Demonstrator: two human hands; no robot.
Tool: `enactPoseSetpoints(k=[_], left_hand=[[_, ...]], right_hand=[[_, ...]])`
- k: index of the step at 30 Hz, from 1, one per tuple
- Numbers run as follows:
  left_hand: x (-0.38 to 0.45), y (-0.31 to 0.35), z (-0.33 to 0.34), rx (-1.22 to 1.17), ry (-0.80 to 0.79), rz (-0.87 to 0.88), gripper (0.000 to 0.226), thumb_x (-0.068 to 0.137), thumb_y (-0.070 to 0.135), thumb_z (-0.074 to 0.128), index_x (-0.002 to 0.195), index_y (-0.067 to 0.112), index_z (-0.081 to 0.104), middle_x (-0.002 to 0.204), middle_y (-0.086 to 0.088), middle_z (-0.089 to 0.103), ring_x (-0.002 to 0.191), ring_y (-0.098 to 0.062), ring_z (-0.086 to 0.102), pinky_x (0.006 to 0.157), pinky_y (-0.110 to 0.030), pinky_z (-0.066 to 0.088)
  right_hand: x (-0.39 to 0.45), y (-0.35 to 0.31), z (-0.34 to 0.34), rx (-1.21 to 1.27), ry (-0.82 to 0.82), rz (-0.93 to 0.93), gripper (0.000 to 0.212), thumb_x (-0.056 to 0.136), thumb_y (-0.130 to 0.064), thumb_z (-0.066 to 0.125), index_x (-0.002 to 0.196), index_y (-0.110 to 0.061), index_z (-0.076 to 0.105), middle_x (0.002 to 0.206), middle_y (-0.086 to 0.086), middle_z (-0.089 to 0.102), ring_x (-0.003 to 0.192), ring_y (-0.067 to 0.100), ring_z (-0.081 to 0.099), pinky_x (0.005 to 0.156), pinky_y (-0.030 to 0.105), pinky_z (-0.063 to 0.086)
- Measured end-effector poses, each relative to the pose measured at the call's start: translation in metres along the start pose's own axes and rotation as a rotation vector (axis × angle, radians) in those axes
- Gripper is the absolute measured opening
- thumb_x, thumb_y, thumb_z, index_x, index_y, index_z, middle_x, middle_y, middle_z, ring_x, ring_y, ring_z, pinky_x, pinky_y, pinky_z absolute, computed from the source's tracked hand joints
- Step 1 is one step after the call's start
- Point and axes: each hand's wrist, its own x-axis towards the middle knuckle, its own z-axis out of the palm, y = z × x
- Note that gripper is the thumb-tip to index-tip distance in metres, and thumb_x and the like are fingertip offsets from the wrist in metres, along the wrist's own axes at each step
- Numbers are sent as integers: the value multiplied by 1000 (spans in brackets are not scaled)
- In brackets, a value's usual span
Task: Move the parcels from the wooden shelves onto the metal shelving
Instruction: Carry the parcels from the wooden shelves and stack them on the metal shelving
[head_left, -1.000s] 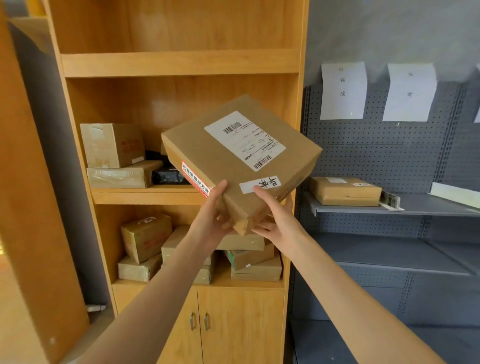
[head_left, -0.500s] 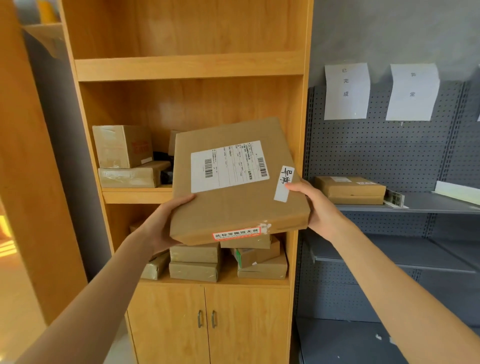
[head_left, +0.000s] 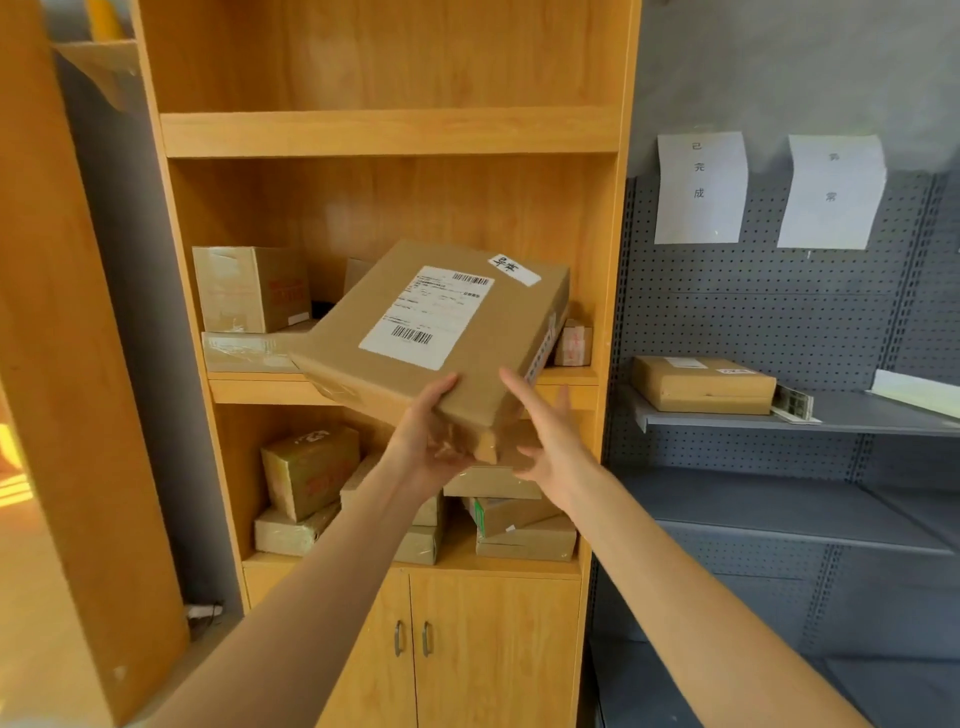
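Box (head_left: 436, 332) was in mid-air, tilted, in front of the wooden shelf (head_left: 389, 132). Left hand (head_left: 431, 441) gripped its near corner; right hand (head_left: 550, 441) was spread, fingers just beside the right edge. Best: regrip right, level it, carry right onto the metal shelf (head_left: 857, 415).

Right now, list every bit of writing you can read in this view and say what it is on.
"已完成": left paper sheet on the metal shelving's pegboard.
"异常": right paper sheet; its top character is blurred.
"异常", handwritten: small white sticker on the parcel the left hand holds.
Shipping label: barcodes only, print too small.
Red print on the shelved boxes: blurred.
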Motion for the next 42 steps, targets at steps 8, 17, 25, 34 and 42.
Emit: enactPoseSetpoints(k=[8,17,25,34,42], left_hand=[[4,-7,-9,335,-113,-79,78,67,51,71,129,13,42,121,-14,55,109,-33,58,102,-51,41],[28,49,-82,238,153,98,103,61,50,76,147,31,22,140,-11,40,123,-35,43,88,-60,46],[36,36,-75,522,0,64,72,70,46,73,133,39,38,120,-7,53,108,-27,53,85,-51,52],[72,0,-43,557,-118,72,63,74,45,73,127,45,40,117,-2,56,106,-24,56,85,-50,52],[96,-71,33,576,-317,-12,64,75,45,73,130,44,39,115,-1,58,103,-23,59,81,-49,54]], right_hand=[[10,-4,5,105,155,-103,104,66,-36,85,145,-48,18,124,-5,55,107,22,58,93,50,50],[7,-25,-59,-23,-30,-117,101,58,-24,85,142,-42,33,124,0,61,110,23,60,84,48,54],[15,-17,-71,-173,-73,-131,89,66,-28,80,141,-42,36,124,-1,62,111,23,59,87,48,53],[8,-6,-113,-213,188,-148,96,53,-45,89,136,-43,41,121,-7,64,112,20,60,95,50,49],[-31,-21,-200,-188,407,-167,77,70,-33,81,137,-37,43,121,-5,63,109,19,60,90,48,53]])
